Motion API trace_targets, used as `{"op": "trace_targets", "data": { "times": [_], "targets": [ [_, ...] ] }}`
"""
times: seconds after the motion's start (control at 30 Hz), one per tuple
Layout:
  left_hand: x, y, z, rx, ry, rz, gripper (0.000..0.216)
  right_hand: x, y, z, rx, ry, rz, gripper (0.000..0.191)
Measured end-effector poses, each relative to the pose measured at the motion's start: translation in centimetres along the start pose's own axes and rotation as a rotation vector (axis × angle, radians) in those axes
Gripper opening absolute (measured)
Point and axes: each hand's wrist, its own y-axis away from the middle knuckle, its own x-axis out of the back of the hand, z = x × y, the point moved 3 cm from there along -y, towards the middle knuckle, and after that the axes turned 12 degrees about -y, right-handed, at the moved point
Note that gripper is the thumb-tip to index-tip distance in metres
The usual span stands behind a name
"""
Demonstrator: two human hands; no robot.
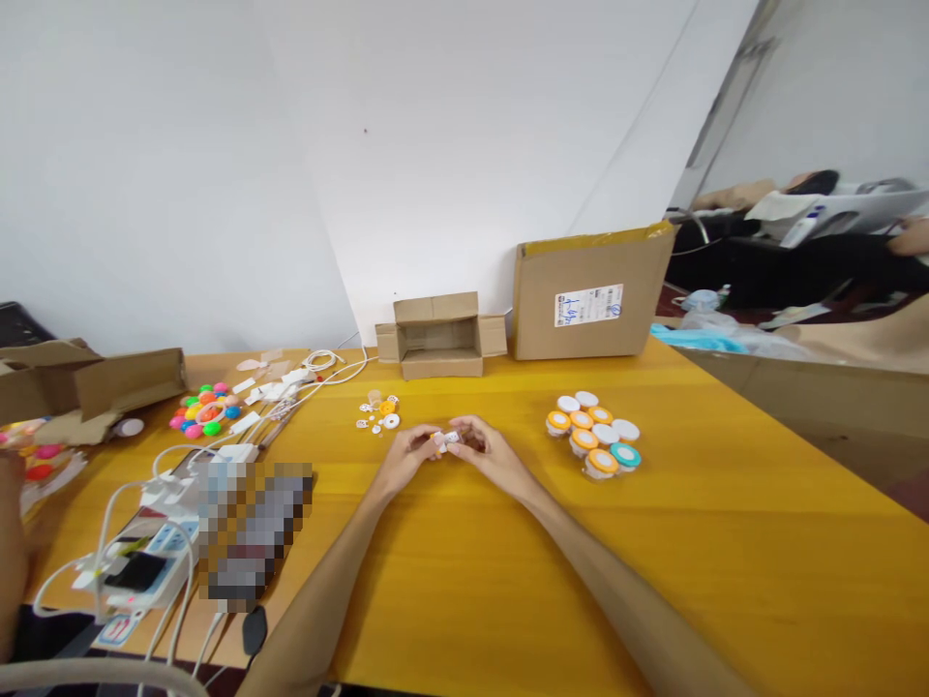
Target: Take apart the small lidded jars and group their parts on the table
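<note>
My left hand [410,455] and my right hand [488,448] meet over the middle of the table. Between their fingertips is a small white piece [448,441] with dark marks and a bit of orange; its kind is too small to make out. Both hands are closed on it, thumbs toward each other. Just beyond my left hand lies a loose group of small white and orange round parts [389,409]. To the right of my right hand sits a cluster of round pieces with white, orange and teal tops [602,462], several of them in clear wrapping.
An open small cardboard box [442,368] and a taped carton [595,329] stand against the wall. At left are a ring of coloured balls [210,411], white cables, a power strip [178,542] and a pixelated device [261,537]. Another person's arm [10,542] shows at far left.
</note>
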Motion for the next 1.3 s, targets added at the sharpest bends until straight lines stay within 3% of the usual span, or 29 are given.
{"op": "trace_targets", "data": {
  "times": [1.3],
  "targets": [
    [0.00,-0.01,-0.13,-0.007,-0.005,-0.002,0.043,0.10,-0.12,-0.03,0.008,-0.013,-0.015,0.032]
  ]
}}
